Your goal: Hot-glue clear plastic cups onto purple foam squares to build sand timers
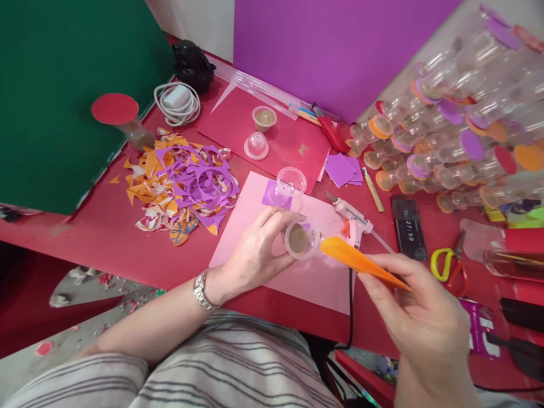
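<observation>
My left hand (259,246) is closed around a small clear plastic cup (301,238) with something sandy brown at its bottom. Between the thumb and fingers of my right hand (420,306) is an orange paper piece (361,260), slightly bent, its tip close to the cup but apart from it. Under both hands lies a pink sheet (246,226). Just beyond the cup stands a clear plastic dome-shaped piece (291,182) over a purple paper square (270,194). A glue gun (351,218) rests on the sheet's right side.
Paper scraps (191,181) are heaped at left, near a red-topped plastic piece (115,110). Several stacked clear plastic assemblies (459,119) fill the right. A phone (408,229), scissors (446,263) and purple squares (343,170) lie nearer. Behind are a sandy cup (264,119) and a dome lid (256,146).
</observation>
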{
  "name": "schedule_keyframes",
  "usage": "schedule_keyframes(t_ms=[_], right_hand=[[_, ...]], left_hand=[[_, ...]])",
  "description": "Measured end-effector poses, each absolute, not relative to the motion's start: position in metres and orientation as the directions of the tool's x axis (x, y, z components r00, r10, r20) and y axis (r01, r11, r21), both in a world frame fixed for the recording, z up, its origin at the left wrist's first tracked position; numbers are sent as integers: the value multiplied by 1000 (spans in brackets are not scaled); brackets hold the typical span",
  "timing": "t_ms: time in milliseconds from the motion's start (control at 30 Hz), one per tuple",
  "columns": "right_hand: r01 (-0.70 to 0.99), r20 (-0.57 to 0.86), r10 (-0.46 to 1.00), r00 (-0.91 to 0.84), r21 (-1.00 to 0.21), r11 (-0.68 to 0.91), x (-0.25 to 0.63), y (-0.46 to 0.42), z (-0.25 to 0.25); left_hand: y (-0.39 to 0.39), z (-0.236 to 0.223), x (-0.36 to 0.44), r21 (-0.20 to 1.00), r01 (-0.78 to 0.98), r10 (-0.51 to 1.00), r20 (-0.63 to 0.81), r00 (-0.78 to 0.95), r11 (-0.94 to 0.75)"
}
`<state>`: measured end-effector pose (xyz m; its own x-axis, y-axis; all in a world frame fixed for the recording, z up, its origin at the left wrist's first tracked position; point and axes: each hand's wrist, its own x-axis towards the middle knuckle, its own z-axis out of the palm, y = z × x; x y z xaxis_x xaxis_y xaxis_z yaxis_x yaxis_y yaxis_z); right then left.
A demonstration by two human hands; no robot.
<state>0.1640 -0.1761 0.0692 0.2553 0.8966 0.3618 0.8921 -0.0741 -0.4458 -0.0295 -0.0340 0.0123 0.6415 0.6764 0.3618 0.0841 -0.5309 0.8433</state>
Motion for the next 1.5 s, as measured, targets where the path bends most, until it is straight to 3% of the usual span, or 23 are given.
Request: schedule_keyframes(t_ms=[200, 633, 867, 1500], right_hand=[[951, 425, 905, 13, -284, 120, 150, -162, 80], [970, 402, 914, -62, -190, 149, 138, -150, 71], [959, 429, 902, -47, -234, 162, 132, -143, 61], [865, 446, 879, 168, -495, 86, 128, -143, 53]], left_hand=[[-36, 10, -28, 799, 93, 661, 420, 622, -595], [-42, 8, -25, 715, 82, 608, 521, 600, -694], [-42, 6, -24, 671, 102, 595, 563, 574, -734], [-38, 8, -26, 711, 93, 635, 552, 540, -697]])
